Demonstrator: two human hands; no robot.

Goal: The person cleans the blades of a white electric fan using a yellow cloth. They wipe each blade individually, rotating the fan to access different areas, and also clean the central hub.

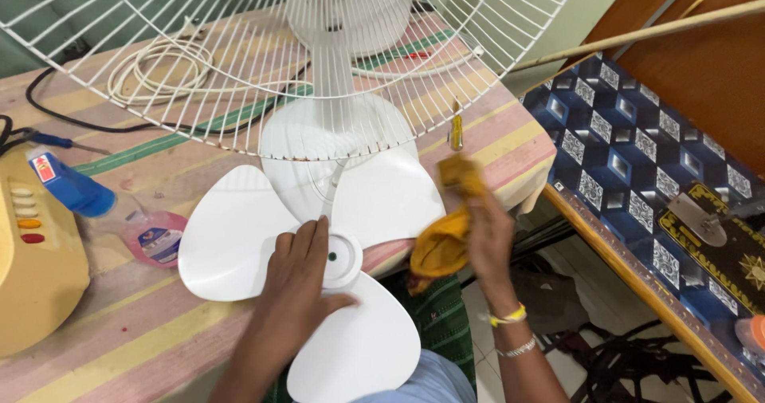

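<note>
We press our left hand [301, 269] flat, fingers spread, on the white fan blade [319, 275], which lies at the near edge of the striped bench [143, 331]. Our right hand [486, 239] is closed around a bunched yellow cloth [445, 239], held just off the blade's right lobe. For a good wipe, we judge it best to keep the hub pinned so the blade cannot spin, and to stroke from hub to tip, one lobe at a time. We count three lobes on one blade, one cloth, one wire fan guard [239, 60] standing behind, one blue-capped spray bottle [103, 208] at left, one yellow-handled screwdriver [457, 128] farther right, and one coiled white cord [163, 72] at the far side.
</note>
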